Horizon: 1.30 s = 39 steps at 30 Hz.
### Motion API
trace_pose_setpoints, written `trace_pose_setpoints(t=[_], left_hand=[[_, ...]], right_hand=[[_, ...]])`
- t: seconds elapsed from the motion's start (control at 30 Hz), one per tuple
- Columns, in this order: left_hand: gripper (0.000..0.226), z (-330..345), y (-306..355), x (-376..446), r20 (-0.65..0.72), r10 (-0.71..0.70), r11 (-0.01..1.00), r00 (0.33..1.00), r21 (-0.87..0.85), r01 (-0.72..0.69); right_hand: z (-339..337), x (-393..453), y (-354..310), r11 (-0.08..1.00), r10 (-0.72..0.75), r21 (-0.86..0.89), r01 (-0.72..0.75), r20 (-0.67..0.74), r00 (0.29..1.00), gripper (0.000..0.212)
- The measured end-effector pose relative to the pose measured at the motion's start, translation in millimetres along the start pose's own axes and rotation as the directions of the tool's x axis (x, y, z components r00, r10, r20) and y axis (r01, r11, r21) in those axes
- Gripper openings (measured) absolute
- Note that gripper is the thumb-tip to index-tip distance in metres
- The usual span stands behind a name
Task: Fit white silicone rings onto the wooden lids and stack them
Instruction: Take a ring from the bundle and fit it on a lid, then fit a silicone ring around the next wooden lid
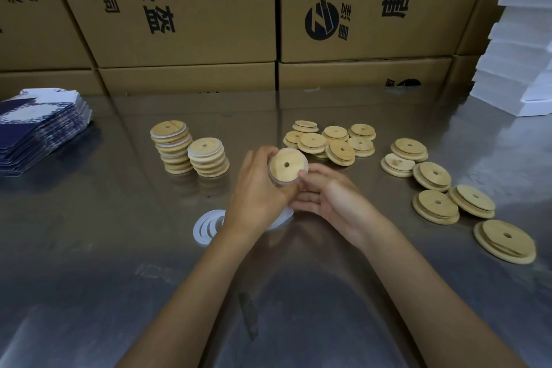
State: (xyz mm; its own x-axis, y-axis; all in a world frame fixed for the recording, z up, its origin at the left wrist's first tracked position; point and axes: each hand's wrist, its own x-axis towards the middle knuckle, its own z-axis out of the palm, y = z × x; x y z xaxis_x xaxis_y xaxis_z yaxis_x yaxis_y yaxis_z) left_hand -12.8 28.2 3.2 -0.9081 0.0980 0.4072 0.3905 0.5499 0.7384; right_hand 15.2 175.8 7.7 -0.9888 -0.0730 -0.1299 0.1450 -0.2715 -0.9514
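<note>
Fingers (263, 155) of the left hand (257, 191) curl round the rim of one wooden lid (287, 165), held up off the surface (119, 248) and tilted toward the camera, while the right hand (325, 191) pinches the lid's opposite edge with thumb and fingertips. A pale band seems to run round the lid's lower edge, likely the ring partly seated, though it is too blurred to be sure. To finish the step well, I judge the left hand should hold firm while the right works round the rim, pressing the ring evenly so no section bulges or twists. Spare white silicone rings (209, 225) lie just nearer than the held lid, partly under the left wrist. Two finished stacks (191, 152) stand to the left of the lid; unfitted lids (331, 140) lie scattered behind it and to its right.
</note>
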Motion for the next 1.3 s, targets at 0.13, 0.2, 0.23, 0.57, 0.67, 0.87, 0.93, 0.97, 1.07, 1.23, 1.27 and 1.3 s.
trace_pose_setpoints(t=[0.13, 0.2, 0.23, 0.57, 0.67, 0.87, 0.93, 0.97, 1.07, 1.23, 1.27, 1.3], left_hand=[[0.061, -6.2, -2.0, 3.6, -0.139, 0.022, 0.999, 0.99, 0.028, -0.018], [0.059, -16.8, -7.3, 10.2, -0.229, 0.03, 0.997, 0.973, 0.069, -0.014], [0.058, -24.4, -11.7, 14.0, -0.268, 0.016, 0.998, 0.963, 0.061, 0.0], [0.047, -57.6, -52.8, 26.5, -0.443, -0.099, 0.985, 0.891, 0.086, 0.152], [0.036, -54.9, -55.9, 25.7, -0.46, -0.071, 0.979, 0.885, 0.139, 0.151], [0.025, -60.2, -58.9, 25.2, -0.468, -0.063, 0.985, 0.881, 0.113, 0.131], [0.022, -60.9, -57.6, 24.6, -0.475, -0.058, 0.984, 0.878, 0.122, 0.131], [0.021, -61.3, -57.4, 24.4, -0.474, -0.055, 0.983, 0.879, 0.128, 0.131], [0.019, -62.5, -56.8, 23.4, -0.475, -0.067, 0.983, 0.878, 0.117, 0.139], [0.018, -50.9, -40.2, 19.5, -0.457, 0.036, 0.977, 0.889, 0.201, 0.064], [0.016, -46.6, -35.7, 18.5, -0.438, 0.078, 0.975, 0.896, 0.219, 0.023], [0.016, -42.3, -31.8, 17.7, -0.411, 0.111, 0.973, 0.905, 0.231, -0.015]], right_hand=[[0.5, -0.7, -0.6, 0.999, -0.044, -0.027, 0.044, -0.008, 0.999, 0.027], [-3.0, -0.7, -2.3, 0.997, -0.068, -0.04, 0.066, -0.027, 0.997, 0.023], [-4.7, -0.8, -3.3, 0.996, -0.074, -0.044, 0.073, -0.035, 0.997, 0.022], [-13.3, -2.2, -9.9, 0.989, -0.103, -0.124, 0.086, -0.133, 0.986, 0.022], [-15.1, -1.7, -9.6, 0.985, -0.101, -0.157, 0.075, -0.17, 0.98, 0.019], [-21.2, 1.4, -9.0, 0.986, -0.082, -0.161, 0.042, -0.253, 0.964, 0.017], [-24.3, 4.6, -8.3, 0.987, -0.1, -0.152, 0.057, -0.296, 0.95, 0.016], [-26.1, 7.1, -7.8, 0.984, -0.126, -0.163, 0.074, -0.338, 0.933, 0.015], [-38.6, 18.2, -2.4, 0.888, -0.31, -0.453, 0.081, -0.46, 0.832, 0.014], [-57.4, 25.1, 10.8, 0.382, -0.444, -0.923, -0.039, -0.221, 0.869, 0.052], [-57.9, 27.0, 12.9, 0.325, -0.396, -0.944, -0.063, -0.196, 0.897, 0.06], [-57.6, 28.4, 14.6, 0.265, -0.35, -0.96, -0.091, -0.183, 0.919, 0.065]])
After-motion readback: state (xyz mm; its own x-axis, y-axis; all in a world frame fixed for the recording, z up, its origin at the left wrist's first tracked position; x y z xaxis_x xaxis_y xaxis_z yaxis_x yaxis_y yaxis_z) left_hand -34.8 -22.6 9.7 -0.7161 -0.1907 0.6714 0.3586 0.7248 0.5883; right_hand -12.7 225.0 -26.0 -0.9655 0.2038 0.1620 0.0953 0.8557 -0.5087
